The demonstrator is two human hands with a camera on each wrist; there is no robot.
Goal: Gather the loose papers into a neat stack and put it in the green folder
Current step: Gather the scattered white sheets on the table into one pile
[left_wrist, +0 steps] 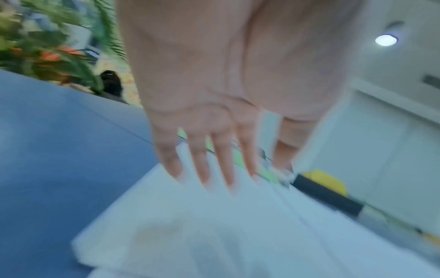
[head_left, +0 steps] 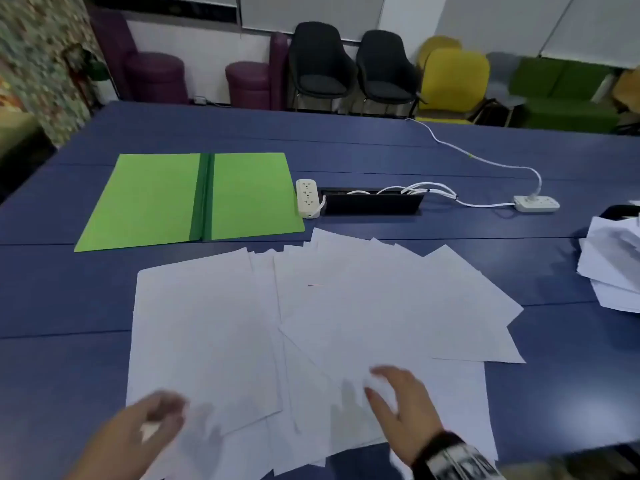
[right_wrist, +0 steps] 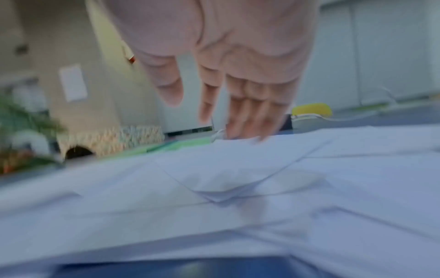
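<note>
Several loose white papers lie fanned out and overlapping on the blue table. The green folder lies open and flat behind them at the left, with nothing in it. My left hand hovers over the near left corner of the sheets, blurred, fingers straight in the left wrist view. My right hand is spread over the near middle of the papers, holding nothing; its fingers point down at the sheets.
A white power strip and a black cable box sit right of the folder. A second power strip with its cord lies further right. Another pile of paper is at the right edge. Chairs stand behind the table.
</note>
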